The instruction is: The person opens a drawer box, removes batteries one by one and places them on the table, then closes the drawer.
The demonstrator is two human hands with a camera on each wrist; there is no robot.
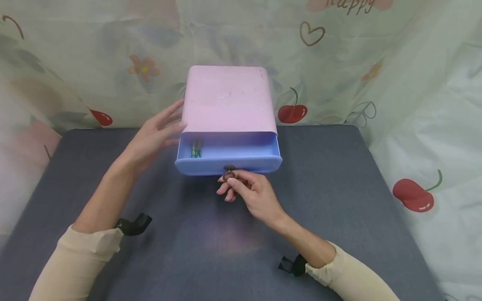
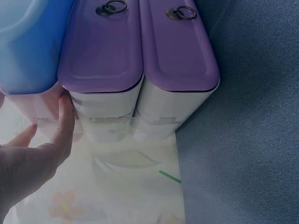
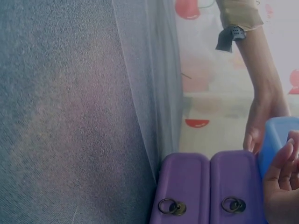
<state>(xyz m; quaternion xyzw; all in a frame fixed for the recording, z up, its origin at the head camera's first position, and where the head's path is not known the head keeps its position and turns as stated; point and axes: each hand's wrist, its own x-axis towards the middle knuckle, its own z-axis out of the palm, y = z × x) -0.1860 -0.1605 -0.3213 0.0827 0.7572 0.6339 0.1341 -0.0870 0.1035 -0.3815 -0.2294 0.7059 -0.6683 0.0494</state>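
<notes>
A small drawer unit with a pink top (image 1: 227,100) stands at the table's back edge. Its light blue top drawer (image 1: 199,167) is pulled partly out, with a small green item (image 1: 196,149) at the drawer's left inside. My right hand (image 1: 254,194) pinches the dark metal ring pull (image 1: 228,176) on the drawer front between thumb and fingers. On the unit's left side, my left hand (image 1: 152,136) rests with its fingers spread. In the left wrist view its fingertips lie against the pink casing (image 2: 42,105).
Two purple drawers (image 2: 105,51), each with a ring pull, sit below the blue one, pushed in. Dark grey cloth covers the table (image 1: 211,259). A printed curtain (image 1: 226,37) hangs behind the unit and at both sides.
</notes>
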